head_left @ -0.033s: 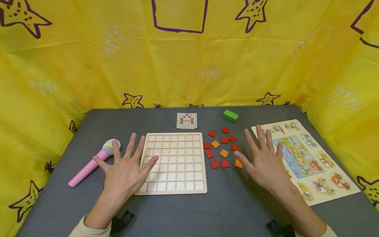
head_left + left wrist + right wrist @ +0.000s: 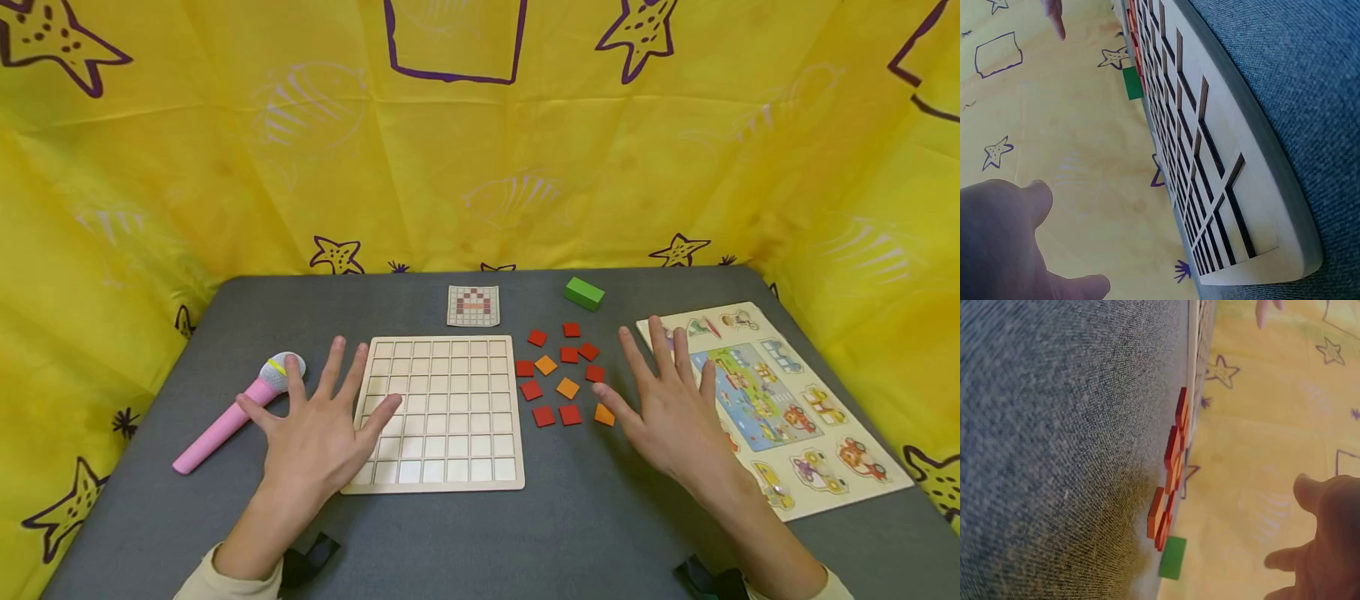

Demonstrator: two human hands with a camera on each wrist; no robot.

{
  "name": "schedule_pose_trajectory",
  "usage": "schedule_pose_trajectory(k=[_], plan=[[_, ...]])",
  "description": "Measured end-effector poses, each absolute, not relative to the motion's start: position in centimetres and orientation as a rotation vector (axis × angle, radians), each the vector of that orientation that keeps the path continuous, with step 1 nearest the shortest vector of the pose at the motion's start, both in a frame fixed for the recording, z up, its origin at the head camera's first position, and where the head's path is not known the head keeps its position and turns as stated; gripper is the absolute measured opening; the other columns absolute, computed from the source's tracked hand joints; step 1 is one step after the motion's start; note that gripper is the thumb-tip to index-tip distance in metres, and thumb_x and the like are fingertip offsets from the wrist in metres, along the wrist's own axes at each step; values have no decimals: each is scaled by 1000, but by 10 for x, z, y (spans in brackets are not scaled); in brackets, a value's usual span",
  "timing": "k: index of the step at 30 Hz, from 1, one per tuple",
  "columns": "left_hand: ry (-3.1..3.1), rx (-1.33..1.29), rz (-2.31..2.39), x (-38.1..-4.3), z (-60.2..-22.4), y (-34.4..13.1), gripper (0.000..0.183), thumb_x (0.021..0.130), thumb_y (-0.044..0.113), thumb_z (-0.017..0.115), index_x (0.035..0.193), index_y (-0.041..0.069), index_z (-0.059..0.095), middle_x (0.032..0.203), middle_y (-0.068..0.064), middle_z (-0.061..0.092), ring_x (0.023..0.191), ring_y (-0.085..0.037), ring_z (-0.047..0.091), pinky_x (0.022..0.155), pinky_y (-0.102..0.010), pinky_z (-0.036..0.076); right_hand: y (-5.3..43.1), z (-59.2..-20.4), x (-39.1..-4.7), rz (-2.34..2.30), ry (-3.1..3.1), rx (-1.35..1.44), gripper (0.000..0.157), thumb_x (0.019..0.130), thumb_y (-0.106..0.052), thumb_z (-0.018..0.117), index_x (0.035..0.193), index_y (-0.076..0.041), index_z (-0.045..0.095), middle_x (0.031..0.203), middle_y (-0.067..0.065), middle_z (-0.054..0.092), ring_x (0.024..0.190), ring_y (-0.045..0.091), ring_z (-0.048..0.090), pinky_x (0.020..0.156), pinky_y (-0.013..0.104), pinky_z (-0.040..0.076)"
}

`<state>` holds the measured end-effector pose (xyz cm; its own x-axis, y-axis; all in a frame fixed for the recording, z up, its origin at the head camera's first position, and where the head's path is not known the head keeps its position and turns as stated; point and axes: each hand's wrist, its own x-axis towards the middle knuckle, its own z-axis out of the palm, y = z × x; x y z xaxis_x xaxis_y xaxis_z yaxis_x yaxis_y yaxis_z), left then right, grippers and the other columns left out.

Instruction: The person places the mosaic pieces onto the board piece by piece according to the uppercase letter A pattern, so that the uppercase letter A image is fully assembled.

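Note:
My left hand (image 2: 318, 437), fingers spread wide, hovers over the left edge of a wooden grid board (image 2: 450, 413) and holds nothing. Its forefinger side overlaps the board, while the outer fingers overlap the head of a pink toy microphone (image 2: 234, 421). My right hand (image 2: 675, 417) is also spread and bare, raised between the loose square tiles and a wooden picture puzzle (image 2: 832, 483). Red tiles (image 2: 569, 355) and orange tiles (image 2: 567, 388) lie scattered to the right of the board. In both wrist views the hands stand up off the table.
Behind the board lies a small pattern card (image 2: 473, 306) with a red and orange figure on a grid. A green block (image 2: 584, 293) sits toward the back of the grey table (image 2: 480, 550). Yellow printed cloth (image 2: 480, 167) hangs around the back and sides.

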<state>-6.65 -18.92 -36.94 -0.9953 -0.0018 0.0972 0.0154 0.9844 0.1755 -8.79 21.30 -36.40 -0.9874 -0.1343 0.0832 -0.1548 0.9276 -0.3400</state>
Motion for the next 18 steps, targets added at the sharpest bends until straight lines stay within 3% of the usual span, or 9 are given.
schedule_pose_trajectory(k=[18], plan=[[-3064, 5, -287, -67, -366, -190, 90, 97, 83, 30, 169, 30, 15, 177, -6, 11, 154, -62, 2, 96, -94, -13, 211, -365, -95, 551, -3044, 248, 89, 102, -66, 50, 169, -20, 14, 176, 11, -12, 159, 45, -16, 112, 84, -4]])
